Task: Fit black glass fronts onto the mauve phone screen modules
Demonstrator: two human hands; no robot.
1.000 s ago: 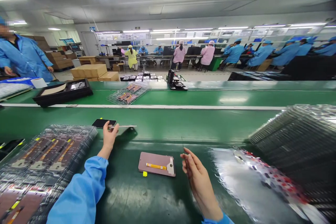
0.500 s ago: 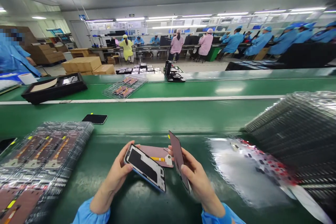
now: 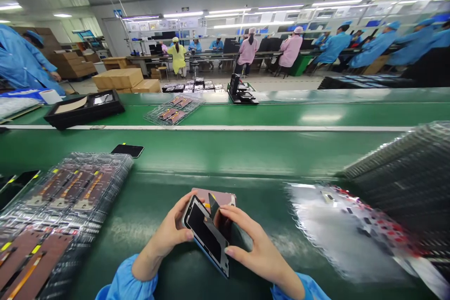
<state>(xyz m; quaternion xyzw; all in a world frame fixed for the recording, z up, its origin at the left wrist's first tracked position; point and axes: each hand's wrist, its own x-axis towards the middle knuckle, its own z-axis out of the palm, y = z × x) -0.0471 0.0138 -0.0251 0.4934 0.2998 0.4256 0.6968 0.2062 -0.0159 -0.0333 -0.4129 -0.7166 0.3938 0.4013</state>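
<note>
My left hand (image 3: 168,236) grips the left edge of a phone frame (image 3: 206,236) with a dark inside and a blue rim, held tilted above the green bench. My right hand (image 3: 255,251) is closed on a thin dark screen panel (image 3: 220,218) and presses it against the frame's right side. Just behind them a pink panel (image 3: 223,196) with a yellow strip lies flat on the bench. A black phone screen (image 3: 127,150) lies alone on the green belt farther back, to the left.
Clear plastic trays of pink panels (image 3: 70,187) are stacked at my left. A tall stack of dark trays (image 3: 404,173) and shiny film sheets (image 3: 337,229) sit at my right. Across the belt are a black tray (image 3: 84,110) and a clear tray (image 3: 174,111). A person in blue (image 3: 24,63) stands far left.
My left hand left the black screen on the belt and came back holding the phone frame. My right hand picked up a dark panel and has now brought it onto the frame.
</note>
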